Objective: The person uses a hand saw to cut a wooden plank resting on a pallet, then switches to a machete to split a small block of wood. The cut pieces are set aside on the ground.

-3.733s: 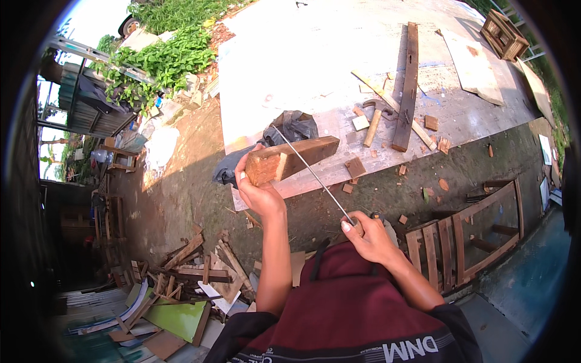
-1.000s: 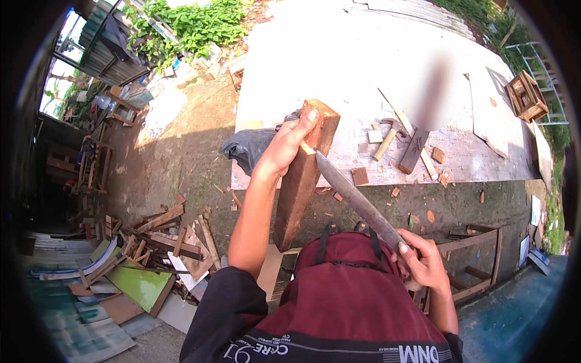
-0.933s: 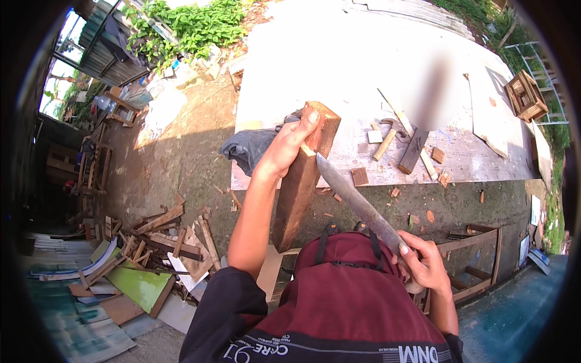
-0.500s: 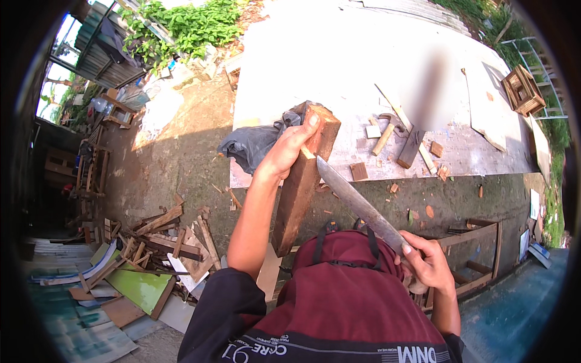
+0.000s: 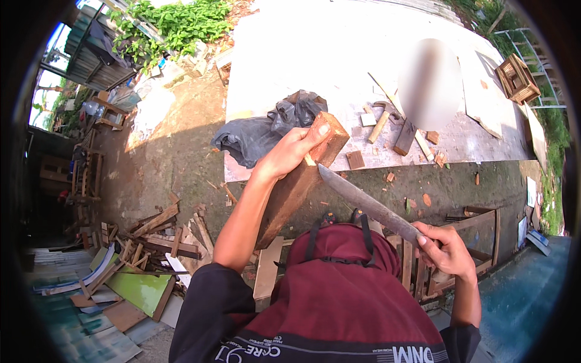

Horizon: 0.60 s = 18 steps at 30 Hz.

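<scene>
Head view: from my end I see a yard of patchy ground (image 5: 181, 163), with green plants (image 5: 172, 27) at the far left and a pile of wood scraps (image 5: 154, 227) at lower left. A broad pale board (image 5: 302, 54), glaringly lit, bears a black plastic bag (image 5: 248, 139), a hammer (image 5: 379, 127) and small wood pieces (image 5: 355, 160). The wood block (image 5: 290, 199) is gripped in the left hand (image 5: 290, 151) near its upper end, tilted, above the board's near edge. The right hand (image 5: 445, 248) is closed around the lower end of a long knife (image 5: 372, 206); its tip is just beside the block, though I can't be sure whether they touch. The block is thick, brown and rough, with a pale cut below the left hand.
</scene>
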Each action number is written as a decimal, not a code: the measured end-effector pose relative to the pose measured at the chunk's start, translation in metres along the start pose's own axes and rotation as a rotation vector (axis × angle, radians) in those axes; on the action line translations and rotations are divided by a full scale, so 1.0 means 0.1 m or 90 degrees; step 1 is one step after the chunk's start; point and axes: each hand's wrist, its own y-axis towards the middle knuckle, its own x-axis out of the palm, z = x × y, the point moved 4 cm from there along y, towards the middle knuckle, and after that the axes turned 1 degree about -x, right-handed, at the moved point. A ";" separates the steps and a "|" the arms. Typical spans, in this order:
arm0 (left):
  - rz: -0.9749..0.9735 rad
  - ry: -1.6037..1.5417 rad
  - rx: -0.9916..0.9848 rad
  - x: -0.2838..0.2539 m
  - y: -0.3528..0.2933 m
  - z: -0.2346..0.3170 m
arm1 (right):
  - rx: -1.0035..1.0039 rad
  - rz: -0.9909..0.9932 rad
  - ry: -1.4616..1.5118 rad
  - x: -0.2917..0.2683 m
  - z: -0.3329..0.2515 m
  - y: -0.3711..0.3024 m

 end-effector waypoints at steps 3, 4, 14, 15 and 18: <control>0.011 -0.033 0.007 0.02 -0.06 0.04 | 0.004 -0.004 -0.020 0.02 -0.01 0.02; 0.004 -0.027 0.014 0.01 -0.06 -0.02 | -0.084 0.028 -0.097 0.01 -0.04 0.03; -0.015 0.012 0.002 0.03 -0.14 -0.07 | 0.008 -0.016 -0.071 0.06 -0.06 0.00; -0.012 0.009 0.004 0.04 -0.15 -0.10 | -0.040 0.005 -0.145 0.05 -0.11 0.00; -0.008 0.017 0.001 0.07 -0.17 -0.18 | -0.248 0.070 -0.298 0.04 -0.09 0.00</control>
